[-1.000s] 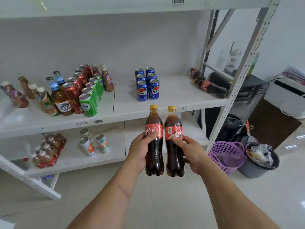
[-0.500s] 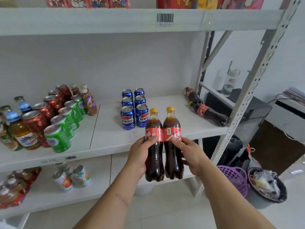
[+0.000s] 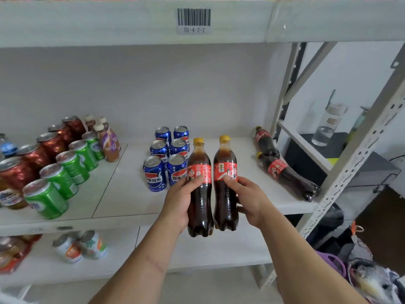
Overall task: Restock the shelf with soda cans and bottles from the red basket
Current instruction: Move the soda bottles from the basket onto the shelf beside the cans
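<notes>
Bottles, one in left hand and one in right hand, upright side by side just off the shelf front, fingers wrapped round the waists below the labels; full, likely heavy, smooth plastic, so mid-body grip suits.

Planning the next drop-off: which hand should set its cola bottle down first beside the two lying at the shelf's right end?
Probably the right hand: its bottle is nearer the lying bottles; bare shelf lies between.
</notes>
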